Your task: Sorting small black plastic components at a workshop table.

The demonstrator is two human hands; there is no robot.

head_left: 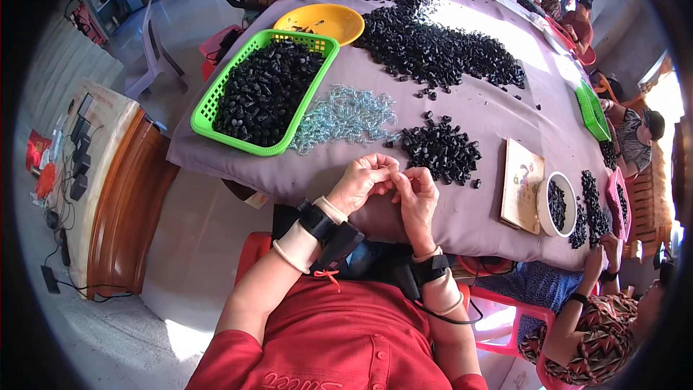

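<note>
Close together at the table's near edge, my left hand (364, 182) and my right hand (416, 198) meet with thumbs and fingertips pinched. Whatever sits between the fingertips is too small to make out. Just beyond them lies a heap of small black caps (442, 150). To the left of that heap spreads a pile of clear, bluish small parts (345, 117), looking like little springs or coils. A bright green perforated basket (204, 112) full of black pieces stands left of my hands.
Behind the basket sits a yellow bowl (328, 23). A large black heap (433, 40) covers the middle of the purple tablecloth (462, 217). To the right are a booklet (521, 188) and a white bowl (543, 206) of black pieces. Several people work around the table.
</note>
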